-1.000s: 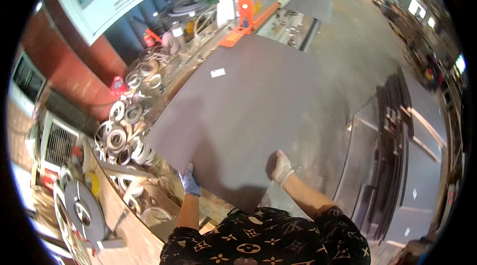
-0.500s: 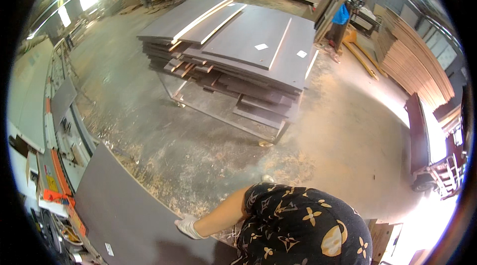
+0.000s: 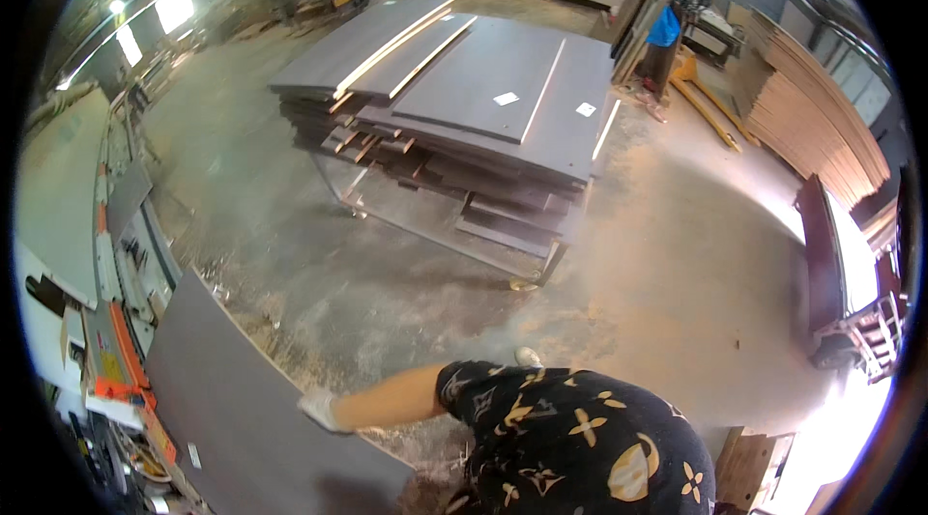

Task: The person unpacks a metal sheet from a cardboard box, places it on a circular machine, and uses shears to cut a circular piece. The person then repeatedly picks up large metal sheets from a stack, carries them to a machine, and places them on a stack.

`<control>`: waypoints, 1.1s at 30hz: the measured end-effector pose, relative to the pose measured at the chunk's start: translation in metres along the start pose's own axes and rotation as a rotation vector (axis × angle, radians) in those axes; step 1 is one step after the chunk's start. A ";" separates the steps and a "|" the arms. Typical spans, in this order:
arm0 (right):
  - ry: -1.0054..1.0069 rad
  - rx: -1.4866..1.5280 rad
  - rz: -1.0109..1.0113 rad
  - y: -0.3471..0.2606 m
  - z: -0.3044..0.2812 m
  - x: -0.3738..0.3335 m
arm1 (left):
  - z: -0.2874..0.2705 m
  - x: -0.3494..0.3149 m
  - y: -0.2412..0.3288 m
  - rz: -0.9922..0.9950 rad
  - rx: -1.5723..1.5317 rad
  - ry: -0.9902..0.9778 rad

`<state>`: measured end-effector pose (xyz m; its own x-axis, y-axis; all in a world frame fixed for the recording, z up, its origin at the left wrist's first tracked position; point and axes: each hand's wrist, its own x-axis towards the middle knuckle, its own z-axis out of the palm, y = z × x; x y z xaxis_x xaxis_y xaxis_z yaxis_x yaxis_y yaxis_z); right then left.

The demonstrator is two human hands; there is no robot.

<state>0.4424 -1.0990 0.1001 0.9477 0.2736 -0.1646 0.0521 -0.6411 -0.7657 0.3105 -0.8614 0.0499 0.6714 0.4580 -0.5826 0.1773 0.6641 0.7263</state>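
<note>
My right hand, in a white glove, grips the long edge of a large dark grey panel. Some of its fingers are hidden at that edge. The panel lies at the lower left, against a saw table with an orange strip along it. A small white label is stuck on the panel near its left side. From a black patterned sleeve my bare forearm reaches left to the panel. My left hand is out of view.
Ahead, a metal-framed trolley carries a stack of grey boards. A yellow pallet jack and stacked brown sheets stand at the right. Sawdust covers parts of the floor. A hand cart stands farther down the right side.
My right hand has moved left together with the panel's edge. The panel's near corner now shows beside my sleeve.
</note>
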 end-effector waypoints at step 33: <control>0.801 0.715 0.357 0.424 -0.623 0.154 | 0.149 -0.089 -0.235 -0.202 -0.365 0.491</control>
<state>0.8071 -1.7750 0.1379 0.8145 -0.5460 -0.1963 -0.2107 0.0369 -0.9768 0.3157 -1.1465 -0.0146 0.2276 0.4622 -0.8570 -0.0482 0.8844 0.4642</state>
